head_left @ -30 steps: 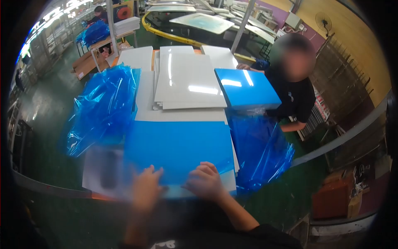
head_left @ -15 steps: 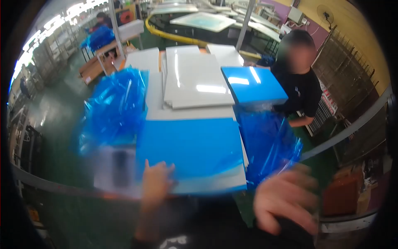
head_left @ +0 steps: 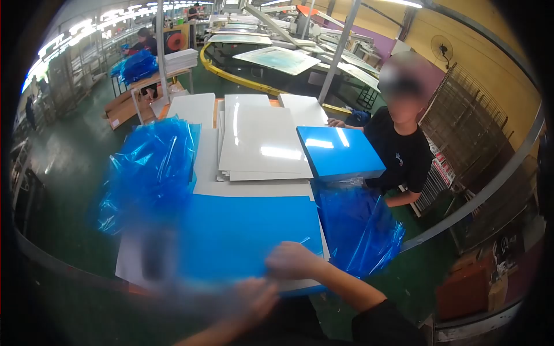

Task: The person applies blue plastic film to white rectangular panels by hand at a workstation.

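Observation:
A blue film-covered sheet (head_left: 248, 233) lies flat at the table's near side, with a pale strip showing along its front edge. My right hand (head_left: 293, 262) rests on its lower right part, fingers curled closed; anything in them is hidden. Just below and left of it, my left hand (head_left: 255, 297) is at the sheet's front edge, its fingers smeared by motion. A crumpled pile of blue plastic film (head_left: 153, 167) lies to the left, and more blue film (head_left: 358, 228) hangs over the table's right side.
White glossy panels (head_left: 262, 138) are stacked beyond the blue sheet. A stack with a blue top (head_left: 340, 151) sits at the right, beside a co-worker in a black shirt (head_left: 407, 147). Metal posts (head_left: 340, 52) stand behind the table. A blurred patch covers the near left corner.
My right hand has swung from the right, off the table, onto the blue sheet and closed. My left hand has shifted right and down to the front edge. The view has tilted up.

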`<move>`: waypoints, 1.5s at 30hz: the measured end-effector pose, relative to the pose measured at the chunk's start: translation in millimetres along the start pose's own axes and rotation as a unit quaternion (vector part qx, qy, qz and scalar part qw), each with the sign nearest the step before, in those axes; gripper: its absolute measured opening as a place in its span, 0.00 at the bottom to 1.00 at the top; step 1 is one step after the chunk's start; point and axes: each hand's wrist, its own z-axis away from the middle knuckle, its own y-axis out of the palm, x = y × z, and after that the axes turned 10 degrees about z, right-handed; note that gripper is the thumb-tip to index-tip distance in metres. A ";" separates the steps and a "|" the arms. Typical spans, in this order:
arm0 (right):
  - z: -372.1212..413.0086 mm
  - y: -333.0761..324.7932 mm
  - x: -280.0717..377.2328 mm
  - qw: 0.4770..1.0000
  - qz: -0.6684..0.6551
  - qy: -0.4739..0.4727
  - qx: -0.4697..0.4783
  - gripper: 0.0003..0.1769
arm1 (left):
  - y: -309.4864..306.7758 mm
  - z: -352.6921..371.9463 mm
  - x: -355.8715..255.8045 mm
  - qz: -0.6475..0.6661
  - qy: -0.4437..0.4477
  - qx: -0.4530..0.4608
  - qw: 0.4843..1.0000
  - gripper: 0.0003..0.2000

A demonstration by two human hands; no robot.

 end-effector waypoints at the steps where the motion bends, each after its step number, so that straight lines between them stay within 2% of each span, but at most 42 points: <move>1: -3.5 8.9 -2.5 1.000 -0.004 -0.008 0.007 0.10 | 4.0 1.2 -1.9 -0.042 0.019 -0.033 0.998 0.18; 2: -4.6 16.7 -1.7 1.000 -0.010 -0.015 0.014 0.10 | 6.9 3.5 -4.2 -0.082 0.038 -0.061 0.994 0.19; 3: -5.2 17.7 -3.2 0.999 -0.012 -0.034 -0.023 0.09 | 8.6 5.7 -4.2 -0.124 0.059 -0.089 0.986 0.19; 6: -8.3 7.4 -20.3 0.991 -0.009 -0.073 -0.113 0.10 | 16.1 10.0 -1.8 -0.086 0.023 -0.026 0.996 0.20; 9: -17.3 -5.2 -25.3 0.984 -0.075 -0.094 -0.132 0.19 | 19.1 9.7 -1.8 -0.082 0.007 -0.005 0.997 0.25; 12: -32.1 -25.4 -36.2 0.992 -0.002 -0.124 0.013 0.19 | 32.9 8.8 -0.9 -0.179 -0.025 0.033 0.983 0.27; 13: -43.7 -39.2 -47.6 0.991 0.033 -0.109 0.070 0.17 | 36.6 7.2 0.3 -0.183 -0.018 0.014 0.983 0.26; 14: -60.1 -55.2 -70.2 0.980 -0.059 0.092 0.163 0.17 | 39.7 4.6 1.1 -0.186 -0.012 -0.002 0.982 0.25; 15: -65.2 -83.3 -132.7 0.991 0.070 0.094 0.069 0.16 | 41.9 3.0 -1.2 -0.187 -0.006 -0.019 0.982 0.24; 16: -70.3 -111.7 -194.3 0.970 0.209 0.121 -0.026 0.15 | 41.8 2.4 -6.2 -0.169 -0.005 -0.012 0.985 0.24; 17: -75.4 -140.8 -254.9 0.926 0.320 0.167 -0.110 0.15 | 37.7 2.7 -8.4 -0.156 -0.005 -0.003 0.988 0.24; 18: -55.9 -207.1 -271.5 0.830 0.417 0.343 -0.139 0.14 | 32.8 2.1 -6.0 -0.149 0.000 -0.001 0.989 0.25; 19: -48.2 -241.8 -317.6 0.637 0.296 0.530 -0.476 0.15 | 33.4 0.1 -2.1 -0.156 0.006 -0.004 0.988 0.25; 20: -19.0 -299.1 -327.9 0.654 0.282 0.548 -0.438 0.31 | 36.6 0.5 1.9 -0.161 0.009 -0.006 0.987 0.25; 21: -2.7 -339.2 -313.1 0.626 0.398 0.499 -0.448 0.23 | 38.9 4.3 2.9 -0.163 0.011 -0.003 0.987 0.26; 22: 5.5 -368.8 -309.1 0.588 0.446 0.503 -0.451 0.23 | 40.2 7.0 1.6 -0.165 0.010 -0.005 0.986 0.26; 24: 27.3 -412.2 -294.5 0.557 0.519 0.441 -0.475 0.21 | 40.3 2.3 1.8 -0.174 0.014 -0.017 0.984 0.26; 26: 39.8 -434.4 -260.4 0.569 0.499 0.357 -0.548 0.20 | 40.5 1.2 1.1 -0.167 0.003 -0.021 0.986 0.26; 29: 53.9 -457.4 -278.7 0.457 0.572 0.374 -0.569 0.19 | 40.2 -0.8 0.5 -0.172 -0.003 -0.020 0.985 0.25; 32: 79.6 -467.5 -262.9 0.501 0.542 0.293 -0.608 0.18 | 39.5 1.1 1.2 -0.163 -0.006 -0.021 0.986 0.25; 35: 90.6 -460.3 -229.3 0.505 0.556 0.292 -0.593 0.15 | 35.2 0.5 -3.1 -0.150 -0.025 -0.003 0.988 0.25; 36: 98.4 -459.0 -223.6 0.527 0.554 0.321 -0.559 0.17 | 31.7 -0.8 -5.0 -0.148 -0.032 0.007 0.988 0.25; 38: 118.4 -455.2 -219.3 0.568 0.547 0.378 -0.486 0.28 | 23.8 -4.0 -8.9 -0.125 -0.045 0.018 0.991 0.25; 41: 137.6 -434.8 -217.8 0.617 0.559 0.366 -0.416 0.23 | 16.8 -8.8 -11.7 -0.077 -0.058 0.035 0.995 0.24; 45: 108.7 -346.7 -131.3 0.676 0.562 0.324 -0.350 0.19 | -3.2 -28.9 -27.0 0.086 -0.123 0.105 0.983 0.26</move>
